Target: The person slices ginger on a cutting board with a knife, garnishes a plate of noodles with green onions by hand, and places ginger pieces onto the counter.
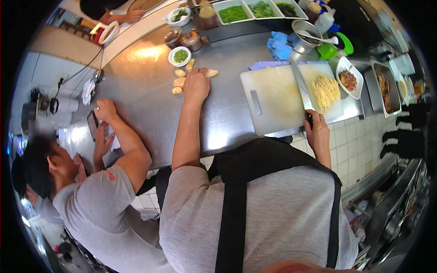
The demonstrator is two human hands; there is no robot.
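My left hand (197, 84) reaches across the steel counter, its fingers curled down over a pale piece of peeled ginger (212, 73) that pokes out on the right. More ginger pieces (178, 82) lie just left of these fingers. My right hand (317, 134) is closed around the black handle of a kitchen knife (301, 85). The blade points away from me over the white cutting board (268, 98). Right of the blade sits a heap of thin pale yellow strips (326, 92). What my left fingertips touch is partly hidden.
A small bowl of chopped greens (180, 56) stands behind the ginger. At right are a white dish of reddish food (348, 81) and a metal tray (384, 86). A metal pot (305, 38) stands behind the board. A co-worker (98, 200) leans on the counter at left.
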